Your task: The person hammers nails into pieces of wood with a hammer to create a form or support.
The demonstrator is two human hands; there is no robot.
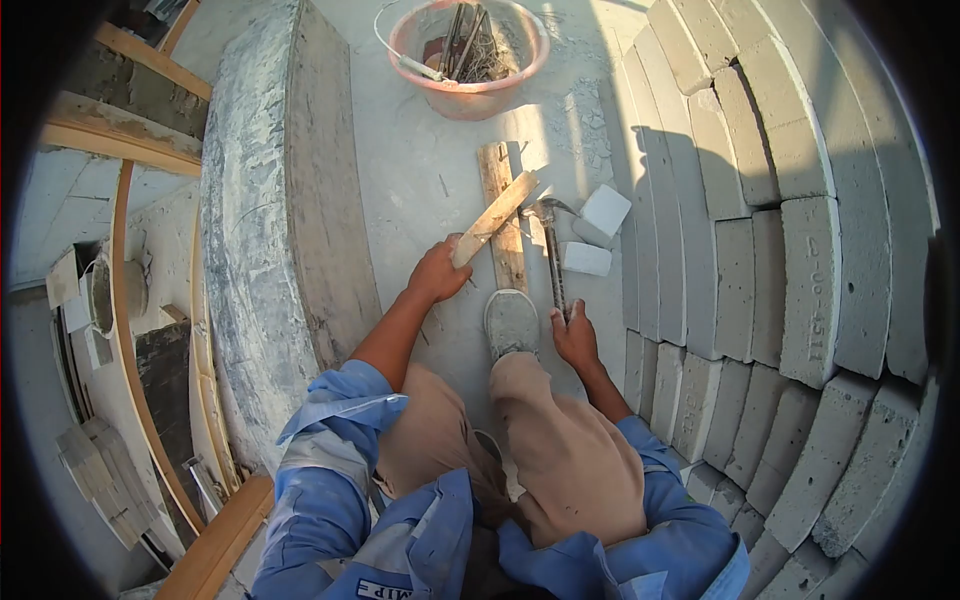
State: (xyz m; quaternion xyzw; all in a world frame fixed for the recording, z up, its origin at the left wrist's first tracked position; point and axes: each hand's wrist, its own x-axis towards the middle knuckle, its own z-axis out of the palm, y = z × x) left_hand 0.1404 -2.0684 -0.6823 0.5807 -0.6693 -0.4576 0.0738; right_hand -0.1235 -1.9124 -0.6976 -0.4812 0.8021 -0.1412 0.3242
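My left hand (440,268) is closed round the lower end of a short wooden piece (497,216), which slants up to the right. Its far end lies over a longer board (500,255) on the floor. One shoe (512,318) rests at the near end of that board. In my right hand (574,336) is the handle of a claw hammer (552,240), held with its head pointing away from me, close to the right side of the board. Small nails seem to stick out of the wood.
An orange bucket (470,98) with rods and scraps stands ahead. Two pale block pieces (586,258) (605,212) lie right of the hammer. Stacked grey blocks (808,280) line the right side. A long, rough beam (322,180) runs along the left, with timber frames (128,330) beyond.
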